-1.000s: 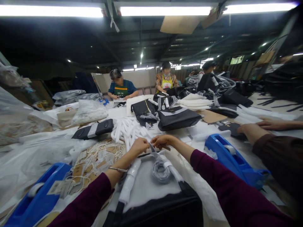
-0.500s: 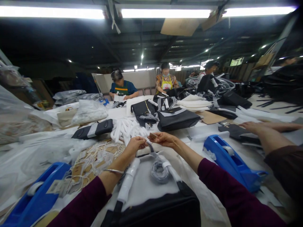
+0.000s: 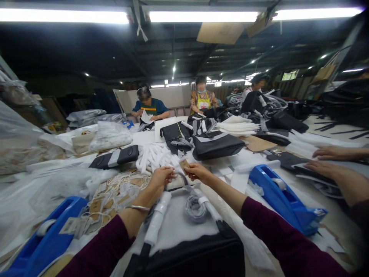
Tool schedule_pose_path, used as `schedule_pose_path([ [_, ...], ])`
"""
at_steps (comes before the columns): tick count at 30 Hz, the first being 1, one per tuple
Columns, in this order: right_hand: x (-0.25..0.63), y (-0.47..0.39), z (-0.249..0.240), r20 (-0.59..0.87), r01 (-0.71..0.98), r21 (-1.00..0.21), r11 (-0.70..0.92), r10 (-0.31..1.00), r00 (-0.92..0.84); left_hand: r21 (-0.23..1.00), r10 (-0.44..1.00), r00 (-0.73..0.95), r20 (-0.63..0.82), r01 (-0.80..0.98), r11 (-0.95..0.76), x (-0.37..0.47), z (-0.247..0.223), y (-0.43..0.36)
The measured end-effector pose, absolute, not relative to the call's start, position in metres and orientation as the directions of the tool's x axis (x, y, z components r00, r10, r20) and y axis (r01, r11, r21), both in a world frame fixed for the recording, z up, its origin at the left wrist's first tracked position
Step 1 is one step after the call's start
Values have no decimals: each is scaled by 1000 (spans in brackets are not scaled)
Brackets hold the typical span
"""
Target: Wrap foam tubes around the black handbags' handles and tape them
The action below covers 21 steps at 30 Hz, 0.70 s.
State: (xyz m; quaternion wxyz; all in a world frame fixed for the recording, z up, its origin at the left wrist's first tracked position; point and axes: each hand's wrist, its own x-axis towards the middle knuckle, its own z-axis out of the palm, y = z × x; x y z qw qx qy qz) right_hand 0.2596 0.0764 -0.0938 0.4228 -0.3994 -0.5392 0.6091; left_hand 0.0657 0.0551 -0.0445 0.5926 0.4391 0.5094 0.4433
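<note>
Right in front of me lies a black bag [image 3: 193,256] with white-wrapped handles [image 3: 158,220] and a coil of plastic-wrapped strap [image 3: 195,209] on white paper. My right hand [image 3: 196,172] pinches a small brown card tag [image 3: 184,167] above the top of the handle. Just left of it, my left hand [image 3: 165,176] has its fingertips pressed together; whatever they hold is too small to make out. The dark top of the handle shows between and below both hands.
Blue tape dispensers stand at left [image 3: 47,231] and right [image 3: 284,196]. Tags with cords [image 3: 115,192] are heaped at left. White rolls [image 3: 155,158] and black bags [image 3: 217,144] lie ahead. A co-worker's hands [image 3: 331,165] reach in at right; other people sit across the table.
My right hand has turned the tag more upright, and a gap has opened between my hands. The co-worker's second hand at right now shows. Across the table, a person has lifted a white sheet.
</note>
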Motion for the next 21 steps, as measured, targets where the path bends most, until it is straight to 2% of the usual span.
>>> schedule_pose_path([
  [5,250,73,-82,24,173,-981,85,944,-329,980,981,37,-192,-52,193,65,-39,58],
  [9,244,70,-70,71,290,-941,171,943,-326,991,990,59,-126,40,124,74,-31,58],
  [11,240,68,-66,91,333,-921,200,944,-317,990,997,72,-17,143,6,79,-27,59],
  [12,238,68,-65,95,345,-916,206,946,-311,961,993,80,85,257,-103,80,-25,61],
  [14,236,67,-64,87,338,-921,192,950,-301,792,948,158,276,523,-317,79,-22,67],
  [16,237,67,-62,69,304,-939,162,953,-295,605,906,274,323,676,-421,74,-18,73],
  [18,241,66,-58,66,272,-951,147,956,-286,574,899,332,284,692,-437,68,-13,77],
  [21,250,63,-52,185,215,-943,254,937,-295,611,829,427,360,564,-556,65,-5,80],
])
